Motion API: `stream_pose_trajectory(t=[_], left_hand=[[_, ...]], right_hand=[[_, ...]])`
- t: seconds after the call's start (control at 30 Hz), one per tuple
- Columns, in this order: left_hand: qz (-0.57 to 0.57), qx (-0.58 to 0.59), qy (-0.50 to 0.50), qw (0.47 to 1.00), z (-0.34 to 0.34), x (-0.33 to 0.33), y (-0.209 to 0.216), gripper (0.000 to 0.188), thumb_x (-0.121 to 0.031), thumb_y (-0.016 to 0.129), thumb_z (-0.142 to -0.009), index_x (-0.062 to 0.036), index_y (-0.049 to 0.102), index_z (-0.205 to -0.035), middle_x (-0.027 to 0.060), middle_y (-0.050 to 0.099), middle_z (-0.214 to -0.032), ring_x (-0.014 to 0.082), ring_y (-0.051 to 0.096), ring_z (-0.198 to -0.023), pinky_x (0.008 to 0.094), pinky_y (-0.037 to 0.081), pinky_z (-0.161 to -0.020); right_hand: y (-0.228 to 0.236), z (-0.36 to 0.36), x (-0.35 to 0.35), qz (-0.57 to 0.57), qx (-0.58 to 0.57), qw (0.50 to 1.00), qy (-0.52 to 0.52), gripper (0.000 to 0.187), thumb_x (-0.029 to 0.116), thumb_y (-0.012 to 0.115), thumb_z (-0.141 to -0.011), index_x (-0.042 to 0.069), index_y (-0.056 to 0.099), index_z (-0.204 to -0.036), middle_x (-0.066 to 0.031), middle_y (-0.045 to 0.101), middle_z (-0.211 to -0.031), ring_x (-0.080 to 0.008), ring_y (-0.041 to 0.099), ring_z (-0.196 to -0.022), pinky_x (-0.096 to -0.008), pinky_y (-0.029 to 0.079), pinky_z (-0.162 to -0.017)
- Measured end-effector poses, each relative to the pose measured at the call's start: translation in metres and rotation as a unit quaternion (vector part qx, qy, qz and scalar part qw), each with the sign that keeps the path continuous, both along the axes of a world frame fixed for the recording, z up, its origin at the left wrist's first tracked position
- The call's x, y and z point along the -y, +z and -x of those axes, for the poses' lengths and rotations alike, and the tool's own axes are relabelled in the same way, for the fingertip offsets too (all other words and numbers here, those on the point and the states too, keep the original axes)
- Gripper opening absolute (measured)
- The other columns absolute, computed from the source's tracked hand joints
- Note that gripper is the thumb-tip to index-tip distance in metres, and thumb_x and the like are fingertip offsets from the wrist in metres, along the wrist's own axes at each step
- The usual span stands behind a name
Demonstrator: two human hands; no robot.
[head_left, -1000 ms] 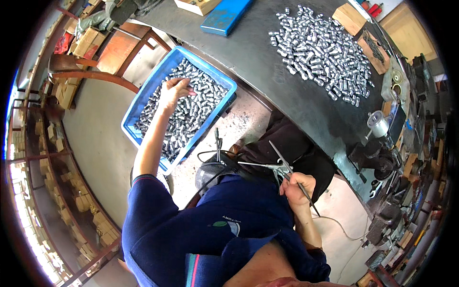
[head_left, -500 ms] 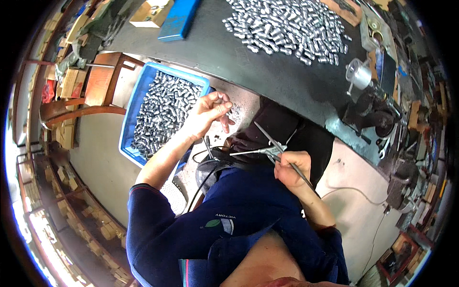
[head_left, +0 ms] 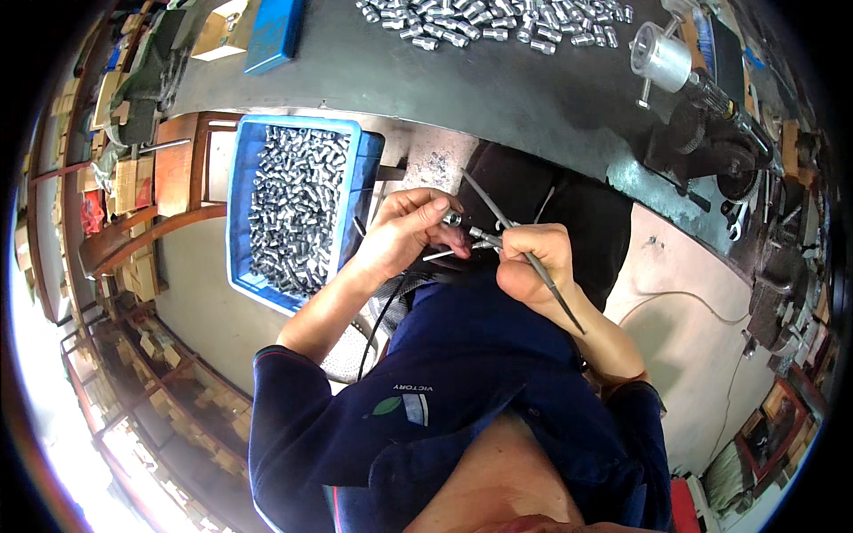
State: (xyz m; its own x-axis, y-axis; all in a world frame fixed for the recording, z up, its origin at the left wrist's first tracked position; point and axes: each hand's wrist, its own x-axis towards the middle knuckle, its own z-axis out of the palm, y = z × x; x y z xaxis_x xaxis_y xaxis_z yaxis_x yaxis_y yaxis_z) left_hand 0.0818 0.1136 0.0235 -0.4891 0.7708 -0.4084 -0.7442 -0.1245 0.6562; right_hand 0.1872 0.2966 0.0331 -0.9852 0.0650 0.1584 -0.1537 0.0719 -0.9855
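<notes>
My left hand (head_left: 404, 229) pinches a small silver cylindrical metal fitting (head_left: 451, 218) between thumb and fingertips, one end of it showing a dark hole. Close by on the right, my right hand (head_left: 538, 253) is closed around a long, slender dark file-like rod (head_left: 487, 199) that tapers at both ends. The same fist holds a silver tool (head_left: 484, 237) with a rounded metal head. A thin pale rod (head_left: 438, 256) shows below my left fingers; whether it belongs to that tool is hidden. Both hands are above my lap.
A blue crate (head_left: 233, 213) full of similar metal fittings stands to the left, beside a wooden chair (head_left: 178, 169). Ahead, a dark workbench (head_left: 400, 80) carries a pile of fittings (head_left: 498, 22), a blue box (head_left: 274, 34) and a clamped metal device (head_left: 662, 58).
My left hand, with bare fingertips before, now holds a fitting and has moved right toward my right hand. My right hand has risen slightly, and the rod is steeper.
</notes>
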Motion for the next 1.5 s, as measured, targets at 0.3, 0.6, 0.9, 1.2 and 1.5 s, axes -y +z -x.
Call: stream_pose_trajectory(t=[0.3, 0.6, 0.9, 1.2, 1.5], left_hand=[[0.084, -0.210, -0.027, 0.974, -0.011, -0.009, 0.024, 0.018, -0.008, 0.062, -0.086, 0.0082, 0.058, -0.094, 0.0120, 0.064, -0.079, 0.0180, 0.066, -0.070, 0.0280, 0.055, -0.065], [0.046, -0.204, -0.039, 0.977, -0.013, -0.012, 0.025, 0.021, 0.000, 0.064, -0.082, 0.0054, 0.057, -0.101, 0.0083, 0.063, -0.083, 0.0155, 0.065, -0.077, 0.0232, 0.053, -0.066], [0.277, -0.624, 0.031, 0.729, 0.012, -0.003, 0.003, 0.018, 0.000, 0.065, -0.066, -0.0017, 0.064, -0.084, 0.0047, 0.062, -0.072, 0.0089, 0.055, -0.057, 0.0236, 0.044, -0.052], [0.314, -0.669, 0.015, 0.674, 0.016, -0.004, -0.001, 0.025, -0.005, 0.068, -0.057, -0.0031, 0.063, -0.081, 0.0112, 0.062, -0.071, 0.0270, 0.062, -0.062, 0.0329, 0.049, -0.056], [0.197, -0.710, -0.011, 0.676, 0.004, -0.018, -0.003, 0.030, -0.007, 0.071, -0.055, -0.0057, 0.063, -0.084, 0.0089, 0.059, -0.066, 0.0260, 0.060, -0.057, 0.0340, 0.047, -0.051]], right_hand=[[0.006, 0.001, 0.001, -0.060, -0.045, 0.997, 0.016, 0.023, 0.005, 0.060, -0.057, 0.004, 0.037, -0.055, -0.0099, 0.038, -0.048, -0.0245, 0.042, -0.042, -0.0325, 0.030, -0.042], [0.003, -0.002, 0.006, 0.059, 0.048, 0.997, -0.017, 0.023, -0.001, 0.052, -0.062, 0.003, 0.032, -0.051, -0.0025, 0.037, -0.046, -0.0063, 0.036, -0.044, -0.0246, 0.026, -0.041], [0.017, -0.026, -0.004, 0.060, -0.029, 0.998, 0.002, 0.027, -0.013, 0.043, -0.061, 0.004, 0.026, -0.050, -0.0073, 0.038, -0.044, -0.0155, 0.044, -0.036, -0.0255, 0.034, -0.035], [0.030, -0.023, 0.006, 0.070, -0.059, 0.993, 0.077, 0.026, -0.011, 0.044, -0.052, 0.005, 0.024, -0.051, -0.0056, 0.033, -0.044, -0.0159, 0.036, -0.035, -0.0250, 0.029, -0.034], [0.010, 0.011, 0.017, -0.023, 0.056, 0.996, 0.059, 0.025, 0.009, 0.055, -0.067, 0.002, 0.033, -0.058, -0.0129, 0.027, -0.052, -0.0246, 0.031, -0.042, -0.0334, 0.026, -0.042]])
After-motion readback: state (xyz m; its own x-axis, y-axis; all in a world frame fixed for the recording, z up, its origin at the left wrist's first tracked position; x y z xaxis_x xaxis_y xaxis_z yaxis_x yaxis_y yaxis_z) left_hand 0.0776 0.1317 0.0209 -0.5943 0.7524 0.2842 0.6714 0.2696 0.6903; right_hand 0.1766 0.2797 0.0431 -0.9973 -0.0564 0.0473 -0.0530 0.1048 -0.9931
